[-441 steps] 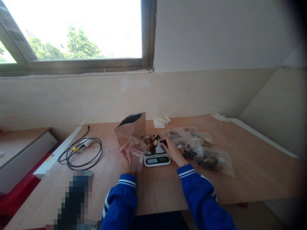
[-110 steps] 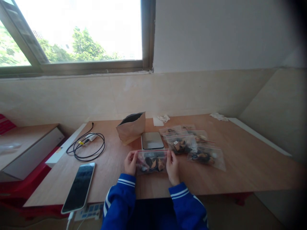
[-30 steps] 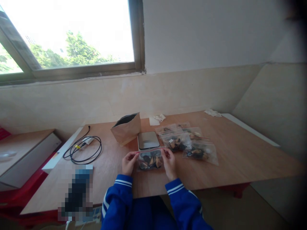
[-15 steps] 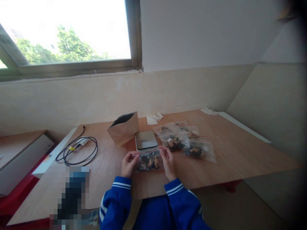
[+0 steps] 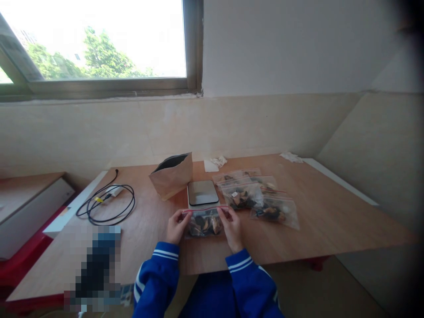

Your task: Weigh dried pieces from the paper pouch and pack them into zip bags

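Note:
A clear zip bag (image 5: 203, 222) with a red seal strip holds dark and tan dried pieces. My left hand (image 5: 176, 226) pinches its left top corner and my right hand (image 5: 231, 226) pinches its right top corner, both fingers on the seal. The bag stands upright on the wooden table (image 5: 331, 221) just in front of a small kitchen scale (image 5: 202, 193), whose plate is bare. An open brown paper pouch (image 5: 172, 175) leans just left of the scale.
Several filled zip bags (image 5: 261, 198) lie right of the scale. A coiled black cable with a white charger (image 5: 106, 203) lies at the left. A phone (image 5: 94, 265) rests near the front left edge. Crumpled tissues (image 5: 217, 162) sit by the back wall.
Both hands keep hold of the bag's top edge, with the right fingers shifted slightly inward along the seal. The view has swung a little to the left.

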Demonstrator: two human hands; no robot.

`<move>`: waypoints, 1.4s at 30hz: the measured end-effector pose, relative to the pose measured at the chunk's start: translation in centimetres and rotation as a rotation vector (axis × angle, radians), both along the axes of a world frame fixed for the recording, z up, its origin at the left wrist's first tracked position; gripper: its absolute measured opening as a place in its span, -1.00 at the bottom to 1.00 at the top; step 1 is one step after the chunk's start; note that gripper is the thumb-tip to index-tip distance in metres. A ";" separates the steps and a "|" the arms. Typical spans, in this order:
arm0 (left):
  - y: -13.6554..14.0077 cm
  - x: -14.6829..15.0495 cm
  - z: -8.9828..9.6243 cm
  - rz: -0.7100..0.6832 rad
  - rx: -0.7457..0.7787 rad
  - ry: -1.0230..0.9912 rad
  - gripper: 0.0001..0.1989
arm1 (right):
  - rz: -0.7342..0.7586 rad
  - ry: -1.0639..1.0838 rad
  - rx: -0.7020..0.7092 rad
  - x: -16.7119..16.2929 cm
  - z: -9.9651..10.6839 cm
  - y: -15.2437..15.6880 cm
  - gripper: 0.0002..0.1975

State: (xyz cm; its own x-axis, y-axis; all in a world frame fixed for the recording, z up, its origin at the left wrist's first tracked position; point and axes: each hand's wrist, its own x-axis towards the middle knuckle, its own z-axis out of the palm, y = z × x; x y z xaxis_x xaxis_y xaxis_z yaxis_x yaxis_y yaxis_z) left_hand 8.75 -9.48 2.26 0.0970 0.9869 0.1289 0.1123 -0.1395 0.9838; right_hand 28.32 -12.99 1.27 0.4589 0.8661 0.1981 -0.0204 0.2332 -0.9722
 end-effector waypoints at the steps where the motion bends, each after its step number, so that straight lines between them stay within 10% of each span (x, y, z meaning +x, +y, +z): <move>1: 0.0 0.0 0.0 0.015 0.010 0.025 -0.66 | -0.004 0.000 0.005 0.0 0.0 0.0 -0.68; 42: -1.0 0.2 0.9 0.014 -0.057 -0.089 -0.69 | 0.141 0.045 -0.027 -0.5 0.0 -0.5 -0.70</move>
State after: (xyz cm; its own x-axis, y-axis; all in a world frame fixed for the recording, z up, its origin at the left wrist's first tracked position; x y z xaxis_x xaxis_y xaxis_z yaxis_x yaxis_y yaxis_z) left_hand 8.97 -10.52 3.13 0.0736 0.9940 0.0804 0.0256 -0.0825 0.9963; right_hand 27.81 -13.53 1.22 0.3406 0.9272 0.1559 -0.0953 0.1990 -0.9754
